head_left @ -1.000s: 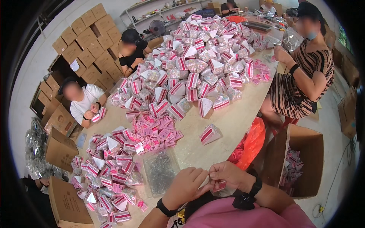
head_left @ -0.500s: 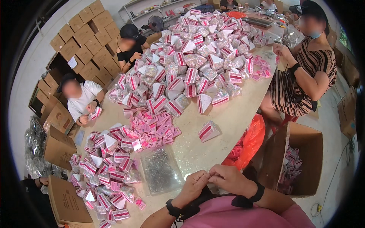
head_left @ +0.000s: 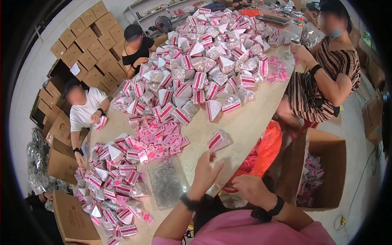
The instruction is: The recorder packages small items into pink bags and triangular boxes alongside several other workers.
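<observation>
My left hand (head_left: 207, 172) reaches forward over the table with thumb and fingers apart. Its fingertips come up to the near edge of a lone wedge-shaped clear packet with a pink-and-white striped side (head_left: 219, 139); whether they touch it I cannot tell. My right hand (head_left: 254, 191) hovers at the table's right edge with its fingers curled in. Anything in that hand is too small or hidden to make out. Left of my left hand lies a shallow clear tray (head_left: 166, 183) holding many small shiny, thin pieces. Beyond the tray is a pile of flat pink cards (head_left: 161, 136).
A big heap of similar wedge packets (head_left: 204, 61) covers the table's far part; a smaller heap (head_left: 116, 183) lies at left. At right are a red plastic bag (head_left: 267, 149) and an open carton (head_left: 326, 171) with pink packets. Several people sit around the table.
My hands, pinched together before, have come apart. The left moved forward to the lone packet and spread its fingers; the right shifted slightly right. A person at left lowered one hand toward the smaller heap.
</observation>
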`<control>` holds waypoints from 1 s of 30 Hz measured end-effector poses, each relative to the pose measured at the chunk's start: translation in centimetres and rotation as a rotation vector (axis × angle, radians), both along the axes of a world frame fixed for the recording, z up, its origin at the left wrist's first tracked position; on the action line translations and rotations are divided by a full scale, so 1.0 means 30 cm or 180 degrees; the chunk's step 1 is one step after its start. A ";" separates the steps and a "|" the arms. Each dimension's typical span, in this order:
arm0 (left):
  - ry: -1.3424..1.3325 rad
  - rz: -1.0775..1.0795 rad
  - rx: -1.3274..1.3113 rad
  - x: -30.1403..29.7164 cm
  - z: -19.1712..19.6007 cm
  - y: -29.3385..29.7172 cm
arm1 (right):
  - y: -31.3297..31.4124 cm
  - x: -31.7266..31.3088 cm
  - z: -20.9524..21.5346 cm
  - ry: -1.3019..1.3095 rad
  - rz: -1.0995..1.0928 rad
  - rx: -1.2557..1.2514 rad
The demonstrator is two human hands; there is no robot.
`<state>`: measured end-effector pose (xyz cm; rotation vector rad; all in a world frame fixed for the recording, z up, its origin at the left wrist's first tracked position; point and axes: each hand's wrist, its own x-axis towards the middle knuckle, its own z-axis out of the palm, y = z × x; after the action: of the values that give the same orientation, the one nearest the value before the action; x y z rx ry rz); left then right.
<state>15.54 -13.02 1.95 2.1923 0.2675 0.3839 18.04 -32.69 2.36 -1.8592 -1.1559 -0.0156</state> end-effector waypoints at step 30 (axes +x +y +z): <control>0.0916 -0.1314 -0.0058 0.222 -0.096 0.107 | -0.105 0.036 -0.128 0.1965 -0.0560 0.0025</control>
<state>22.20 -9.80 -0.92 2.2123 -0.0310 -0.1631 19.10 -35.85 -1.47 -1.7697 -0.5633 0.4243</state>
